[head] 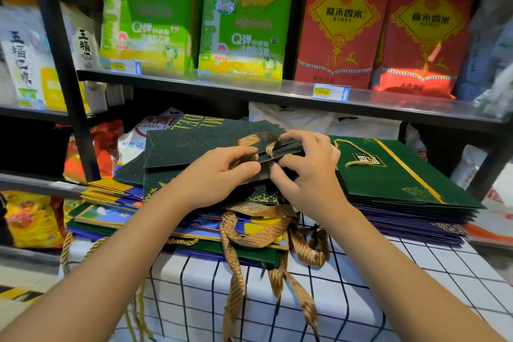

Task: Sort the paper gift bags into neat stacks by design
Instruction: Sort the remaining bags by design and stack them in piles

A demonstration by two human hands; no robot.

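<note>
A dark green speckled gift bag (194,144) with a gold ribbon handle lies flat on top of a mixed pile of bags (116,203) at the centre left. My left hand (222,172) pinches its near edge by the ribbon. My right hand (308,166) grips the bag's top edge where the gold ribbon handle (263,141) loops out. To the right, a neat stack has a green bag with a gold stripe (397,175) on top and purple bags (416,222) under it. Loose gold ribbons (249,233) hang from the left pile over the table's front.
The bags lie on a white cloth with a black grid (361,300). Just behind runs a black shelf (249,89) carrying green rice boxes (244,16) and red rice boxes (341,22). White sacks (319,119) are stored under the shelf. More packets fill the racks at the left.
</note>
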